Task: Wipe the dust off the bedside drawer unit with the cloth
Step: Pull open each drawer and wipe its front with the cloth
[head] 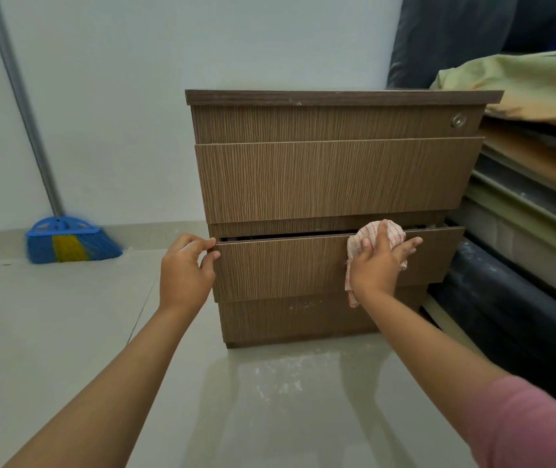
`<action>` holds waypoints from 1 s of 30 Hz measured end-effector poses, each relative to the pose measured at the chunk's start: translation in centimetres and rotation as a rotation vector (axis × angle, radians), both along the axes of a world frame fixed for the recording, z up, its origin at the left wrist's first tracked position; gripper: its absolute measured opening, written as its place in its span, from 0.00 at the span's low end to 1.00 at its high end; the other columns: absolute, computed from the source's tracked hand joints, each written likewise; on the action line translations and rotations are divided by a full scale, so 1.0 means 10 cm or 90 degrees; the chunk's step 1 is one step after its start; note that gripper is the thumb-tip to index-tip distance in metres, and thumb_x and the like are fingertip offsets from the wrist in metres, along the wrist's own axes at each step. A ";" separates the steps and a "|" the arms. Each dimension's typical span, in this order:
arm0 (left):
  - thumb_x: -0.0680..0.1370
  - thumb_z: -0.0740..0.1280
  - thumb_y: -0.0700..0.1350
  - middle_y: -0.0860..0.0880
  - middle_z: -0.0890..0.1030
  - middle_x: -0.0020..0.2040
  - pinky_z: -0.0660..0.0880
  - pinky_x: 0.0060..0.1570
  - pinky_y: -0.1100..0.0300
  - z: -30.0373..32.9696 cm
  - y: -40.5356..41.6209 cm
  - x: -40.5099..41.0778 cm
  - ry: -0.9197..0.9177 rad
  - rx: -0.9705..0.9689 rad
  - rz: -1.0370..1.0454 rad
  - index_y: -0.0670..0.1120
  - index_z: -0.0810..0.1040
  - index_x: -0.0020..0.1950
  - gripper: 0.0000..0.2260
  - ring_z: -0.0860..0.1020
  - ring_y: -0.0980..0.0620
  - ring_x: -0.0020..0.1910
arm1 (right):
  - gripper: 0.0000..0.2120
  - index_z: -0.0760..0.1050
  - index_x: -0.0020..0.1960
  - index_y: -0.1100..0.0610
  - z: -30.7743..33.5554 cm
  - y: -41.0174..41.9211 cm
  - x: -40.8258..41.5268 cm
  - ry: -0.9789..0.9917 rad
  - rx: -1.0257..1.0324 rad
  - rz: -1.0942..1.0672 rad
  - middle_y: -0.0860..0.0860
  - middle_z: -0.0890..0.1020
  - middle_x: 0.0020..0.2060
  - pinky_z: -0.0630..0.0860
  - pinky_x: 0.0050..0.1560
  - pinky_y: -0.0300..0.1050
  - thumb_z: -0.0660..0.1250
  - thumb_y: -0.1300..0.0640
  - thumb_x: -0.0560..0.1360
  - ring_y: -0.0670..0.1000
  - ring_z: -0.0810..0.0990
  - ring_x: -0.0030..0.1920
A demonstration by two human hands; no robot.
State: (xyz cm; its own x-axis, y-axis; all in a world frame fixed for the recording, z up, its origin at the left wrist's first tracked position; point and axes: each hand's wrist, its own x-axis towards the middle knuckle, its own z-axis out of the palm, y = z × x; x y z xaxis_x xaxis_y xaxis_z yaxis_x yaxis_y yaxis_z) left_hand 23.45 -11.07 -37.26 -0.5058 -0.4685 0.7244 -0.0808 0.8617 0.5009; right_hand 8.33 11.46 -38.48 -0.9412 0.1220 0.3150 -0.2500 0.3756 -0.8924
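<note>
A blue broom (pixel 72 243) with a yellow stripe in its bristles stands on the shiny pale floor (pixel 67 315), its grey handle leaning against the white wall (pixel 118 96). On the other side is a stack of flat mattresses (pixel 533 197), with a pale yellow sheet (pixel 523 82) on top and a dark roll (pixel 506 298) at the bottom.
</note>
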 end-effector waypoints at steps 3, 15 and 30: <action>0.73 0.70 0.38 0.44 0.80 0.45 0.67 0.42 0.68 0.00 0.00 0.00 0.001 -0.003 -0.004 0.39 0.82 0.51 0.08 0.73 0.54 0.42 | 0.23 0.56 0.75 0.47 0.00 0.12 -0.08 0.003 0.002 -0.007 0.57 0.34 0.75 0.52 0.74 0.59 0.54 0.53 0.81 0.58 0.35 0.75; 0.73 0.71 0.37 0.43 0.80 0.45 0.69 0.42 0.63 0.00 0.00 0.01 0.007 -0.024 -0.014 0.38 0.81 0.51 0.08 0.73 0.53 0.42 | 0.22 0.58 0.74 0.45 0.03 0.52 -0.36 -0.004 0.018 -0.038 0.56 0.36 0.75 0.51 0.74 0.59 0.54 0.52 0.81 0.60 0.41 0.76; 0.72 0.71 0.37 0.43 0.80 0.45 0.70 0.43 0.60 0.00 -0.01 0.00 0.008 -0.026 -0.008 0.38 0.81 0.50 0.08 0.73 0.53 0.42 | 0.21 0.57 0.74 0.45 0.02 0.77 -0.56 -0.009 0.025 -0.072 0.57 0.37 0.76 0.51 0.73 0.58 0.52 0.52 0.82 0.61 0.41 0.76</action>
